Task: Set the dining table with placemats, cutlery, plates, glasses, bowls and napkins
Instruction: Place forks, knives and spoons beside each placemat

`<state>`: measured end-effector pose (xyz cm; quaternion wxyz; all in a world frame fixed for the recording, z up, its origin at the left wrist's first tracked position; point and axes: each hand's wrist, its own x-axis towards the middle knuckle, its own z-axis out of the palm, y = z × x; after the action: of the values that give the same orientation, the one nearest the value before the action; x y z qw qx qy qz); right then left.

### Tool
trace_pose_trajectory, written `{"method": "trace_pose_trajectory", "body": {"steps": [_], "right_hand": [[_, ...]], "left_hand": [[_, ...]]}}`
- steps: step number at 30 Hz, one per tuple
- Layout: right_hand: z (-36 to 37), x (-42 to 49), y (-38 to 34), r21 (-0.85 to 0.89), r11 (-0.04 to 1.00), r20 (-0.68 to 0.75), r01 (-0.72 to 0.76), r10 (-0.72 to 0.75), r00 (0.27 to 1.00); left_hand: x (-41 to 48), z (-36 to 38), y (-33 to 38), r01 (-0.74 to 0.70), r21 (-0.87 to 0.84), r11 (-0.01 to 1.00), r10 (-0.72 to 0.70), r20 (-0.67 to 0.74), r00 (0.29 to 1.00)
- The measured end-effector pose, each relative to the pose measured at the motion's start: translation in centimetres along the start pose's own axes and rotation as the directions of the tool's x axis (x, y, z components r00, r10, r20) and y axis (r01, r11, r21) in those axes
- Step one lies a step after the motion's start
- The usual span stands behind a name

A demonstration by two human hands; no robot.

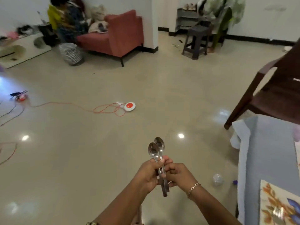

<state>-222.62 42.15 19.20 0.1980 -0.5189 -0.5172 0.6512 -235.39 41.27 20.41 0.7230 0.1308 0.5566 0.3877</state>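
The spoons at lower centre are shiny silver. At lower right, the placemat shows orange leaves and blue petals on cream, over a pale blue tablecloth. The chair at right is dark brown, the sofa at upper left salmon red, the floor glossy beige.

No writing, label, brand, number or sign can be read here. The spoons show only bare, shiny metal. The placemat has a leaf pattern and no letters. The red and white disc on the floor is too small and blurred to show any marking.
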Motion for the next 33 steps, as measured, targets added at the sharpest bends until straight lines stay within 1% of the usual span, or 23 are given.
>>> {"method": "trace_pose_trajectory", "body": {"steps": [4, 6, 11, 16, 19, 21, 25, 27, 29, 33], "right_hand": [[0.2, 5.4, -2.4, 0.138, 0.990, -0.112, -0.029, 0.044, 0.993], [0.1, 8.1, -3.9, 0.192, 0.981, -0.159, -0.034, 0.066, 0.985], [-1.0, 14.2, -8.4, 0.232, 0.973, -0.263, -0.017, 0.079, 0.962], [-4.9, 17.9, -10.7, 0.303, 0.953, -0.404, 0.024, 0.106, 0.909], [-9.3, 20.2, -11.2, 0.314, 0.949, -0.485, 0.032, 0.132, 0.864], [-12.5, 21.5, -11.7, 0.310, 0.950, -0.521, 0.031, 0.143, 0.841], [-20.8, 23.8, -12.8, 0.312, 0.948, -0.594, 0.065, 0.141, 0.792], [-24.5, 24.6, -13.7, 0.332, 0.940, -0.625, 0.073, 0.162, 0.764], [-28.4, 25.4, -14.4, 0.350, 0.930, -0.678, 0.113, 0.168, 0.716], [-35.4, 26.5, -15.7, 0.351, 0.923, -0.764, 0.157, 0.185, 0.617]], "left_hand": [[4.9, -0.9, 5.3, 0.048, 0.082, 0.995, -0.057, 0.109, 0.992], [7.2, -1.3, 8.3, 0.047, 0.125, 0.991, -0.068, 0.167, 0.984], [12.3, -1.0, 15.5, 0.037, 0.136, 0.990, -0.073, 0.269, 0.960], [18.2, 3.0, 19.9, 0.103, 0.212, 0.972, -0.175, 0.352, 0.920], [22.2, 7.2, 21.8, 0.131, 0.302, 0.944, -0.247, 0.389, 0.888], [24.6, 10.3, 22.9, 0.140, 0.327, 0.935, -0.271, 0.401, 0.875], [29.8, 18.3, 25.4, 0.130, 0.435, 0.891, -0.343, 0.457, 0.820], [31.8, 22.4, 26.9, 0.109, 0.512, 0.852, -0.382, 0.466, 0.798], [34.0, 26.7, 28.4, 0.054, 0.590, 0.806, -0.415, 0.497, 0.762], [37.2, 34.9, 30.0, -0.010, 0.645, 0.764, -0.445, 0.539, 0.715]]}}
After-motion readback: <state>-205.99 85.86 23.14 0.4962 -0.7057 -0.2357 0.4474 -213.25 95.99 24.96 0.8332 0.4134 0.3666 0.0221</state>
